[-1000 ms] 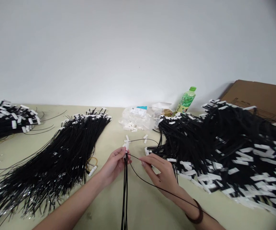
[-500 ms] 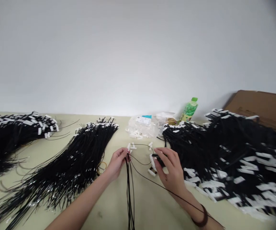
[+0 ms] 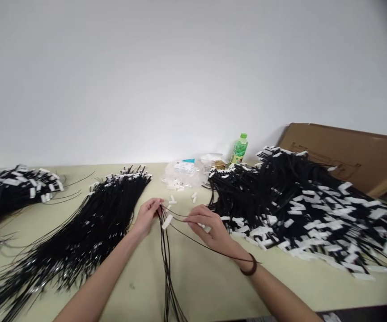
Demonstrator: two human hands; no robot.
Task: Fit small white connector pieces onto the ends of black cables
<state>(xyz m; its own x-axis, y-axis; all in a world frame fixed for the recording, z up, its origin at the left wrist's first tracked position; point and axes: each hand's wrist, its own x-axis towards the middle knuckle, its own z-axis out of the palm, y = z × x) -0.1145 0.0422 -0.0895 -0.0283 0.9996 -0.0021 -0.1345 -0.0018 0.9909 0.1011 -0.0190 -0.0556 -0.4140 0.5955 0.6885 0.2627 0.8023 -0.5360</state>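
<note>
My left hand (image 3: pixel 149 215) is closed in a pinch on the upper end of several thin black cables (image 3: pixel 165 259), which hang down toward the table's front edge. Beside its fingertips, against the cables, lies a white tag (image 3: pixel 167 222). To the right, my right hand (image 3: pixel 210 227) pinches a thin dark wire that runs across from the left fingertips. Another black wire (image 3: pixel 200 243) passes under the right hand to the wrist, which wears a dark band (image 3: pixel 249 264). Small white connectors (image 3: pixel 194 197) lie just beyond the hands.
Piles of black cables with white tags lie at the far left (image 3: pixel 12 188), left (image 3: pixel 109 219) and right (image 3: pixel 314 205). At the back are a clear plastic bag (image 3: pixel 193 178) with white pieces and a green-capped bottle (image 3: pixel 239 150). A cardboard box (image 3: pixel 341 152) stands at right.
The view has swung right, so everything sits further left. My right hand has left the white and black piece near its fingers and now pinches a wire. My left hand keeps its pinch.
</note>
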